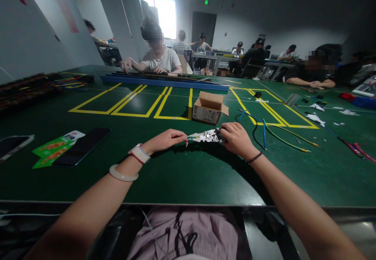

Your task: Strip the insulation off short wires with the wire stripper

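My right hand (239, 138) is closed round the handles of a metal wire stripper (207, 136), whose jaws point left over the green table (188, 174). My left hand (167, 139) pinches the end of a thin wire (190, 137) that runs into the tool's jaws. Both hands hover just above the table in front of me. Loose blue, green and yellow wires (273, 132) lie right of my right hand.
A small open cardboard box (209, 107) stands behind the hands. A dark phone (82, 146) and green packets (54, 148) lie at the left. Yellow tape rectangles (132, 103) mark the table. Other people sit working across the table and further back.
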`<state>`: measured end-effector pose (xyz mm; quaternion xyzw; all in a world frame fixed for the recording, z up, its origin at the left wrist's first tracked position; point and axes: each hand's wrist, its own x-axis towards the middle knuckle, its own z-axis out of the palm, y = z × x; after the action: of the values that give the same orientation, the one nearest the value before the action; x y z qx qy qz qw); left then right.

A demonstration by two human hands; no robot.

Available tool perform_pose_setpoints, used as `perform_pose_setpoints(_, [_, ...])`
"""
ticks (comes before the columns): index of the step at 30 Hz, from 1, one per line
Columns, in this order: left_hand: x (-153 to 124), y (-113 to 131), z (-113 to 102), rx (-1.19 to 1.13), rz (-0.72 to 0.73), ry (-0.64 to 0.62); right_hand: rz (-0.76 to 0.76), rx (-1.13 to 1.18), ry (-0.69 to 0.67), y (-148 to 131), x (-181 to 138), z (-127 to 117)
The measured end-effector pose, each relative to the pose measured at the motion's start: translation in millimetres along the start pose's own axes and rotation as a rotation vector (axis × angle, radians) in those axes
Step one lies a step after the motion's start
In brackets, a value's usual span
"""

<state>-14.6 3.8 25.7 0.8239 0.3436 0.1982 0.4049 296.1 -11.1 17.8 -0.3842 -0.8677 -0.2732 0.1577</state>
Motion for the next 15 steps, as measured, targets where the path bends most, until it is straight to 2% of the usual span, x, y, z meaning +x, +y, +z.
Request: perform_pose_setpoints(15, [0.4, 1.1, -0.1, 0.016, 0.048, -0.004, -0.019, 0.006, 0.000, -1.7, -1.1, 0.0])
